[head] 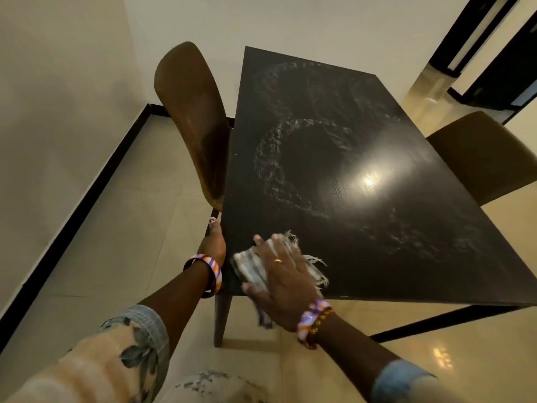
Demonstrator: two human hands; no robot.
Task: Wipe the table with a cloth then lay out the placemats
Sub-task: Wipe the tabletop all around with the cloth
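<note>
A dark rectangular table (363, 228) fills the middle of the view, its top marked with curved wet wipe streaks and a bright light glare. My right hand (286, 279) lies flat with fingers spread on a pale fringed cloth (250, 267), pressing it onto the table's near left corner. Part of the cloth hangs over the near edge. My left hand (213, 242) grips the table's left edge near that corner, thumb on top. No placemats are in view.
A brown curved-back chair (193, 120) stands tucked against the table's left side. A second chair with an olive seat (482, 155) sits at the right side. Glossy tiled floor surrounds the table; a wall corner lies behind, dark door frames at the far right.
</note>
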